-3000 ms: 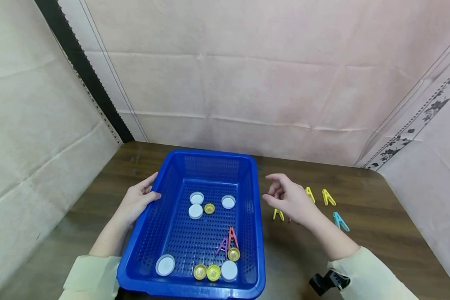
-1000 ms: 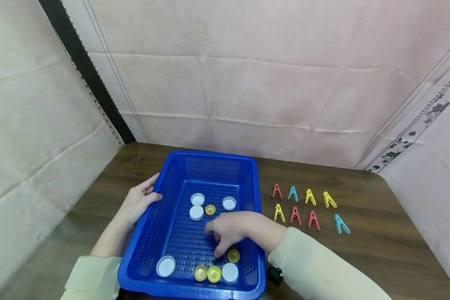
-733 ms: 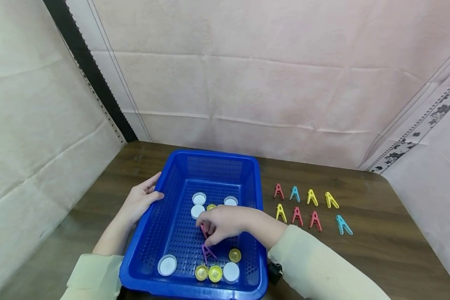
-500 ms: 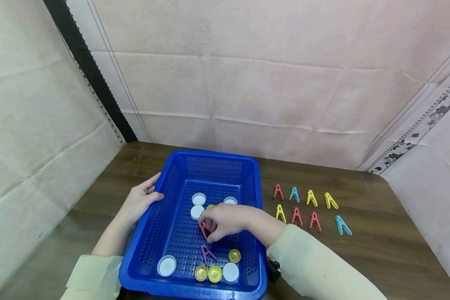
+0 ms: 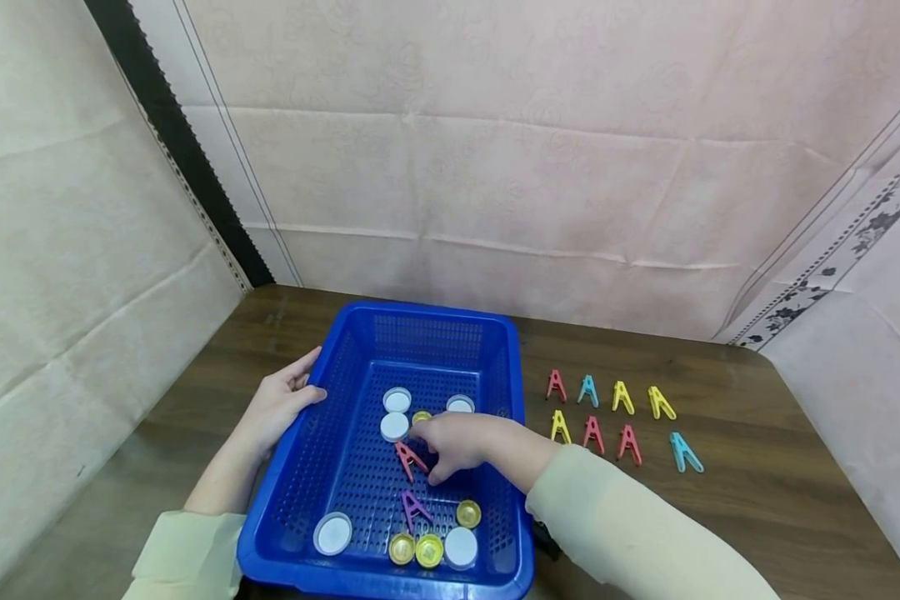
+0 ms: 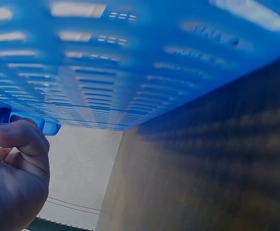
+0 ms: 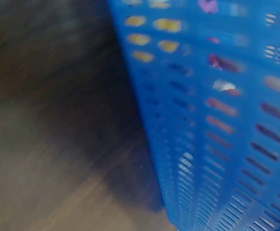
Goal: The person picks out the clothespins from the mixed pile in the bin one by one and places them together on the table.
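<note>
I see the red peg (image 5: 408,457) pinched at my right hand's (image 5: 456,442) fingertips, above the basket (image 5: 322,433) floor. A purple peg (image 5: 414,505) lies just nearer me, caps (image 5: 394,426) around it. My left hand (image 5: 273,406) grips the basket's rim. More pegs (image 5: 615,412) lie on the counter (image 5: 757,467) beyond my right hand.

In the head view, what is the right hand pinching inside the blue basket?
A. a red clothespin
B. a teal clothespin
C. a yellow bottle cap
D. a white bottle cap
A. The right hand pinches a red clothespin just above the floor of the blue basket, while the purple clothespin lies free nearer the person.
</note>
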